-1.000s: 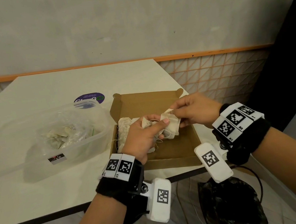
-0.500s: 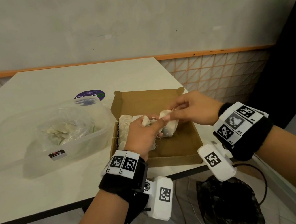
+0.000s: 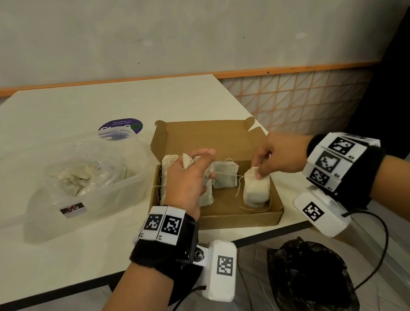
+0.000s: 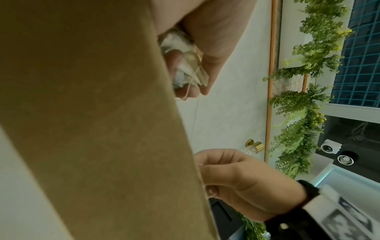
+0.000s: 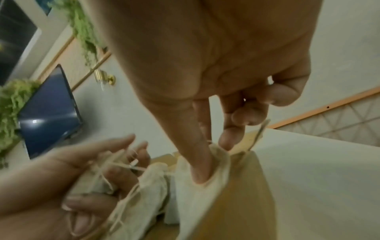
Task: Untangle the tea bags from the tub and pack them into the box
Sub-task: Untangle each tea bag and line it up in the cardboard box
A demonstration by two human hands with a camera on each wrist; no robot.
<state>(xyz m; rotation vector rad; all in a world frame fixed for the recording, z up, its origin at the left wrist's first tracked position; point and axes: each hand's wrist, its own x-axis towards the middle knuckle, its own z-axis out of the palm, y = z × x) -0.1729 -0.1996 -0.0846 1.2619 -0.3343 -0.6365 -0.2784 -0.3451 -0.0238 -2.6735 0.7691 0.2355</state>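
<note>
**A:** Start nearest — what is each hand doing?

**B:** The left hand (image 3: 189, 181) is curled round a bunch of tea bags (image 3: 202, 171) over the left half of the box (image 3: 237, 218), strings looped among its fingers. The right hand (image 3: 276, 156) pinches the top of a single tea bag (image 3: 255, 190) between thumb and forefinger and presses it down against the box's right wall. The right wrist view shows that thumb dug into the soft paper.

**A:** How will those bags handle?

**B:** I'd judge them very light, limp and easy to tear — thin paper pouches on fine thread. Best to take one by its folded top edge, as the right hand does, and ease the thread (image 3: 228, 175) out instead of yanking it; a hard pull could rip a pouch or tighten a knot.

**A:** And further out?

**B:** Another bag (image 3: 224, 176) lies flat mid-box, with more stacked against the left wall. Beyond, left of the box, the clear tub (image 3: 114, 195) still holds a tangle of bags (image 3: 79, 176) on the white table (image 3: 111, 102).

**A:** What has changed since a second ago?

**B:** Then both hands met at the box's centre, working one cluster together. Now they have drawn apart — the right has carried one bag free to the right side and lowered it in, a thread trailing back towards the left hand's bunch. The tub has not moved.
</note>
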